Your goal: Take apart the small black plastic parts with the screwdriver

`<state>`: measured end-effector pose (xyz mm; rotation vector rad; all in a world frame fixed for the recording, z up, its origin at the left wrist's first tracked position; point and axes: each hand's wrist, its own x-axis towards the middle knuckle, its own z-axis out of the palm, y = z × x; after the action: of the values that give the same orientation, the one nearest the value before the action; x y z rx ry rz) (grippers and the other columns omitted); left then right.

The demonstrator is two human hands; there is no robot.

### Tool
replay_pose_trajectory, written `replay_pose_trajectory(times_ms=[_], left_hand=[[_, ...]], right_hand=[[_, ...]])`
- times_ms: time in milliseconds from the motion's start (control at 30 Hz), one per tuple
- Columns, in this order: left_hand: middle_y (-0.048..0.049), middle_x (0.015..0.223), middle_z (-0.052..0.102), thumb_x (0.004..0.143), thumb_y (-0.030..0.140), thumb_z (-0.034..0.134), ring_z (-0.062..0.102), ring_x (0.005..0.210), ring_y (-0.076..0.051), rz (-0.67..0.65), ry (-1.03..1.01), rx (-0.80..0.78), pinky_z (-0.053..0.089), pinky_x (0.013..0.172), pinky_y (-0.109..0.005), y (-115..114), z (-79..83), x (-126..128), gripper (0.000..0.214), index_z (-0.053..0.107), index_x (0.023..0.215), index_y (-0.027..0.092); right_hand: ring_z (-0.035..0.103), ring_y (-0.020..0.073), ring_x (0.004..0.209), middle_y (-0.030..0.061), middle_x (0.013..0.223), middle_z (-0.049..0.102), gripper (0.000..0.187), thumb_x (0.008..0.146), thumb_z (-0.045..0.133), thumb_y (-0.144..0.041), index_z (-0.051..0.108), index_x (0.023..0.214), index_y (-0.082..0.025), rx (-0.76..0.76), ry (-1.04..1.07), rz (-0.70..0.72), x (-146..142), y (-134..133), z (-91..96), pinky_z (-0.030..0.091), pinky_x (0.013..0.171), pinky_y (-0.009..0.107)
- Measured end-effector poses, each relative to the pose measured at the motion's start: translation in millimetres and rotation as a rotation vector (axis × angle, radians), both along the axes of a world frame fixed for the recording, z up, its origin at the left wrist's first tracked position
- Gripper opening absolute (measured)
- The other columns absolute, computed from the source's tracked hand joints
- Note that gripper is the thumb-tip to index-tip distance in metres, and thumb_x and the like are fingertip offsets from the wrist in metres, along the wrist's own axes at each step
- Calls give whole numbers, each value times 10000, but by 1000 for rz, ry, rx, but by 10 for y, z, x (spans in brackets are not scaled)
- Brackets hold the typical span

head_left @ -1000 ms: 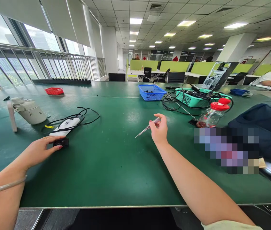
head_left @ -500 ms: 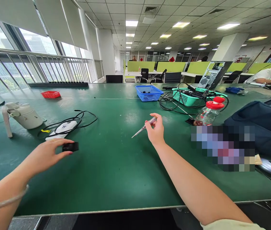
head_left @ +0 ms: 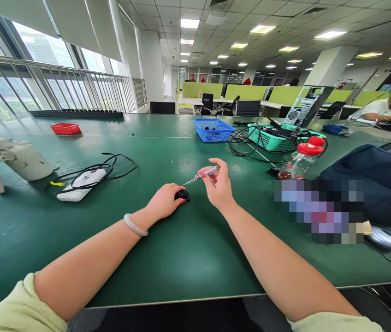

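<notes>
Near the middle of the green table (head_left: 136, 258), my left hand (head_left: 162, 201) grips a small black block-like part (head_left: 182, 195) between thumb and fingers. Its exact kind is too small to make out. My right hand (head_left: 220, 186), just to the right, is closed around the clear handle of a screwdriver (head_left: 204, 173). The thin metal shaft slants down to the left, and its tip is at the top of the black part; whether it touches cannot be seen.
Left lie a white power bank (head_left: 82, 184) with a black cable and a tipped cream bottle (head_left: 26, 159). Further back are a red tray (head_left: 65, 128), a blue basket (head_left: 213, 130) and a green basket (head_left: 264, 140) with cables. A red-lidded jar (head_left: 297, 163) and dark bag (head_left: 371, 184) stand right.
My left hand has carried the black part from the left to the table's middle. My right hand has shifted slightly left and up, bringing the screwdriver tip to the part.
</notes>
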<state>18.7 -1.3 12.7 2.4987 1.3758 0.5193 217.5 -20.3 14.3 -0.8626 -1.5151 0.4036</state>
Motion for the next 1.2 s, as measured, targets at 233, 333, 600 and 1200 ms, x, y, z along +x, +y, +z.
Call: replay_pose_trajectory(times_ms=[233,333,600,1200], left_hand=[[-66,1200,731,785,294,720,654,1138,-278,40,-120,-82,506,1032,-428,18,-100,-67,542,631,1317,248],[-72,1190,735,778,301,721,637,1157,-281,42,-151,-64,494,1048,-444,14,-96,-81,554,626,1319,233],[-52,1119,757,815,284,660,652,1063,-267,-1,-148,-58,501,1013,-440,21,-87,-87,297,743,1095,237],[-60,1138,749,825,304,641,637,1094,-278,-10,-137,-76,492,1023,-445,19,-72,-87,339,725,1144,229]], right_hand=[[672,171,847,22,947,674,335,961,476,-228,388,1279,-292,99,-172,10,-74,-95,3,563,854,402],[669,180,864,27,970,675,343,951,483,-219,400,1273,-301,104,-201,-3,-85,-135,33,555,869,409],[668,182,861,31,971,676,347,943,469,-203,405,1272,-293,29,-211,-28,-61,-87,-9,542,889,422],[672,189,865,16,951,699,364,923,483,-209,425,1272,-296,-115,-170,-12,-13,-30,1,534,871,433]])
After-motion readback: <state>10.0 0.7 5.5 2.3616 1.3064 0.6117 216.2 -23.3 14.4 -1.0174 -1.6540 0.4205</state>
